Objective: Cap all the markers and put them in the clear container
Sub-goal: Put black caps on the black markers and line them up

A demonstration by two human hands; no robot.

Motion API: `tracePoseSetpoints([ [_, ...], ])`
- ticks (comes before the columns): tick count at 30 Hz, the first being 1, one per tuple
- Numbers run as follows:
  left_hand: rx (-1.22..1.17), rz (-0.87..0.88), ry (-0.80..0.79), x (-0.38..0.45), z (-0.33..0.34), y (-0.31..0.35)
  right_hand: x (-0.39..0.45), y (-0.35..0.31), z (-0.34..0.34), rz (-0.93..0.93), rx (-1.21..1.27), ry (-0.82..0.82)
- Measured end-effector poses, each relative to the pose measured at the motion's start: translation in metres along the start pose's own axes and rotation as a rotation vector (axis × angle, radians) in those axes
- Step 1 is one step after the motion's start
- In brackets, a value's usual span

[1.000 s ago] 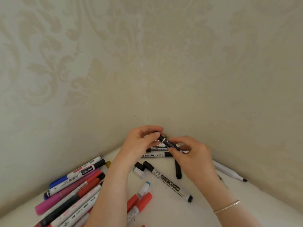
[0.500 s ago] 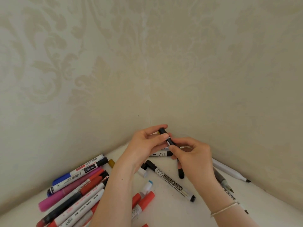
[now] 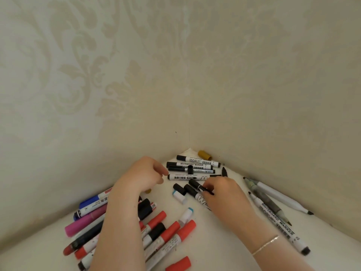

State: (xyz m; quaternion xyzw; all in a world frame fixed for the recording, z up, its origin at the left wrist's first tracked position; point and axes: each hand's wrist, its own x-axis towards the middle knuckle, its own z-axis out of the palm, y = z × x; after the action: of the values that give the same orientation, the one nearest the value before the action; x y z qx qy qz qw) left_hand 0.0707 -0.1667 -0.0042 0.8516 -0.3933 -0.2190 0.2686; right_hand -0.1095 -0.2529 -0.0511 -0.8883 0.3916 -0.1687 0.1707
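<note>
Pinching black marker (image 3: pixel 199 187) w/ right hand (image 3: pixel 222 194) fingers; left hand (image 3: pixel 144 175) fingers loosely curled, holding nothing.

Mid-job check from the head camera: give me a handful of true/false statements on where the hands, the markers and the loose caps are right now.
1. The right hand grips a black marker low over the table. True.
2. The left hand holds a red marker. False: it grips nothing visible, fingers loosely curled.
3. A mustard-yellow cap lies in the far corner by the wall. True.
4. The clear container stands next to the pink marker. False: no container is in view.
5. A loose red cap lies at the near edge of the picture. True.
6. All markers to the right of the right hand are capped. False: the grey marker shows a bare tip.
</note>
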Motion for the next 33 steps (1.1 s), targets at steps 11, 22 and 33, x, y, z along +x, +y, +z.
tracePoseSetpoints([
  [11, 0.074, 0.077, -0.128, 0.005, 0.021, 0.014, -0.006, -0.007, -0.020, 0.017, -0.154, 0.095],
  [22, 0.146, 0.029, -0.104, 0.008, 0.035, 0.021, -0.012, 0.029, -0.044, 0.286, -0.558, -0.154],
  [33, -0.193, 0.072, 0.010, 0.007, 0.026, 0.021, -0.004, 0.010, -0.053, 0.073, 0.134, 0.156],
])
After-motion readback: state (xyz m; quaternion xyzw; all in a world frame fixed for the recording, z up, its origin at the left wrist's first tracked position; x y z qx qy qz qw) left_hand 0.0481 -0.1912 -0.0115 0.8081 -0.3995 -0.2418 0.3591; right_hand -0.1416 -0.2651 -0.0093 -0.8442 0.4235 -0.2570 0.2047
